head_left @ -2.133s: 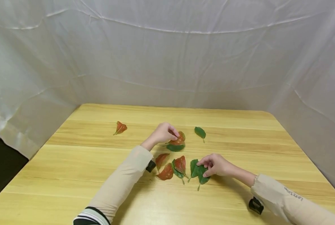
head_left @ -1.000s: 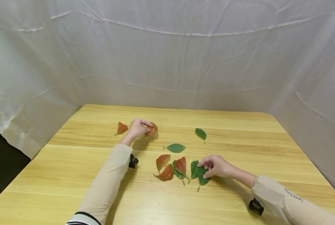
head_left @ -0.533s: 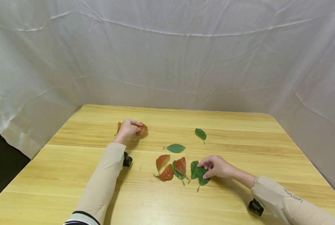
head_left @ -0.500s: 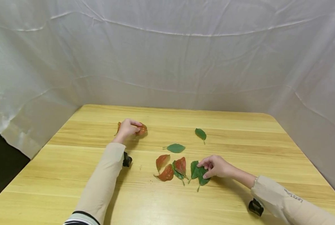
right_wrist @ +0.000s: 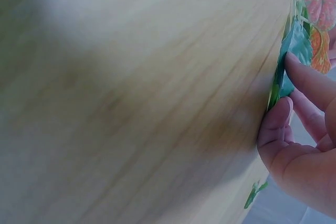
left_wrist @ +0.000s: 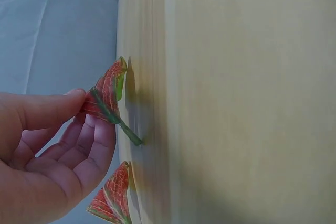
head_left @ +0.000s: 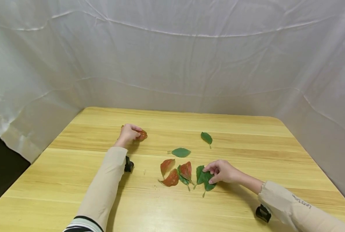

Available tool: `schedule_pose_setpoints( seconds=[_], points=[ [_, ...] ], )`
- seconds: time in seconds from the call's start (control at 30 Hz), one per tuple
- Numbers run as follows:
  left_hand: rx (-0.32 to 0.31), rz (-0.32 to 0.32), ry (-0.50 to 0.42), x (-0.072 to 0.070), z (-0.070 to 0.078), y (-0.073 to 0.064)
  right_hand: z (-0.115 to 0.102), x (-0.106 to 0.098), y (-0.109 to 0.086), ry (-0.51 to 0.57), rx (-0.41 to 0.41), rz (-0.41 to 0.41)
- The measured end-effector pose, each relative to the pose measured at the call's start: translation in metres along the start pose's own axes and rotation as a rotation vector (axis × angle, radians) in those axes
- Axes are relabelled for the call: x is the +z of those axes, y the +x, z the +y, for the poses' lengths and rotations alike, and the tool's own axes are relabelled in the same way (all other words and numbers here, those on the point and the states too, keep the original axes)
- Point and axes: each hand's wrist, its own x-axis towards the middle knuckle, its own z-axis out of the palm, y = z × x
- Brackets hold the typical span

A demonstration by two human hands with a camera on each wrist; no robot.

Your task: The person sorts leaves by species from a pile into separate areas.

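At the table's far left, my left hand (head_left: 129, 132) pinches a red leaf (left_wrist: 105, 95) with a green stem between thumb and fingers. In the left wrist view, its stem end is close to the tabletop; I cannot tell whether it touches. Beside that hand lies a second red leaf (left_wrist: 116, 193), mostly hidden in the head view. My right hand (head_left: 223, 172) holds a green leaf (head_left: 207, 184) between thumb and index finger, low over the table. This leaf overlaps another green leaf (head_left: 199, 175) to its left.
On the wooden table (head_left: 160, 209), red leaves (head_left: 172, 178) lie left of the right hand, one over a green leaf (head_left: 184, 181). Farther back are two single green leaves, one central (head_left: 181, 152) and one farther right (head_left: 206, 138). A pale curtain (head_left: 172, 64) surrounds the table's back and sides.
My left hand has lifted the red leaf off the central green leaf and carried it left, beside the other red leaf, then lowered it. My right hand has stayed in place.
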Motion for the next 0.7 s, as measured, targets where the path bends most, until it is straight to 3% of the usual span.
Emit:
schedule_pose_setpoints(
  seconds=[0.3, 0.47, 0.7],
  points=[
    [-0.014, -0.008, -0.006, 0.0030, -0.0005, 0.0013, 0.0021, -0.0003, 0.0003, 0.011, 0.000, -0.002],
    [0.016, -0.007, -0.001, 0.0032, 0.0005, -0.0001, 0.0019, -0.0001, 0.0000, 0.008, 0.000, -0.001],
    [0.042, 0.073, -0.021, 0.0026, 0.0079, -0.0042, 0.0014, -0.0007, 0.0002, 0.002, -0.004, 0.002]
  ],
)
